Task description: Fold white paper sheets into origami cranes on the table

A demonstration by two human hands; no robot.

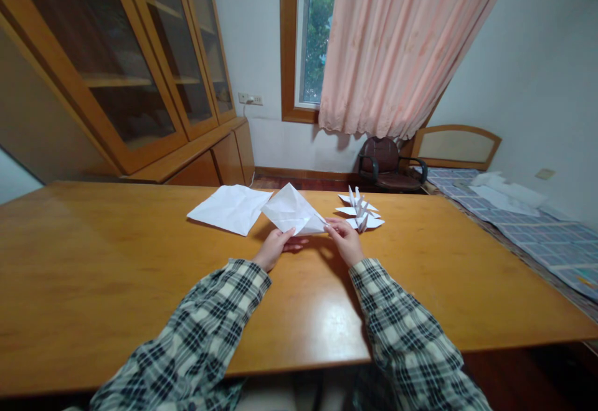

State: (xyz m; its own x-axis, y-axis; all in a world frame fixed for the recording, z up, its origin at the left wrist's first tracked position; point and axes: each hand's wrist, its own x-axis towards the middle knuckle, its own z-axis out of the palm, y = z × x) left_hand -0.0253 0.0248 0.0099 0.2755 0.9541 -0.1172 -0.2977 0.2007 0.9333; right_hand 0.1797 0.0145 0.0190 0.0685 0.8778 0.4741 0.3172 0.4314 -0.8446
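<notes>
Both of my hands hold one folded white paper point(290, 212) just above the wooden table point(116, 261). My left hand point(275, 248) pinches its near left edge. My right hand point(344, 238) pinches its right corner. The paper is creased into a pointed, kite-like shape with its tip toward the far side. A flat creased white sheet point(230, 208) lies on the table just left of it. Behind my right hand sit several finished folded paper figures point(360, 210) in a small pile.
A wooden glass-door cabinet point(140, 75) stands at the left wall. A dark office chair point(390, 163) sits under the window with a pink curtain point(397, 43). A bed point(527, 224) with a checked cover and loose papers lies to the right.
</notes>
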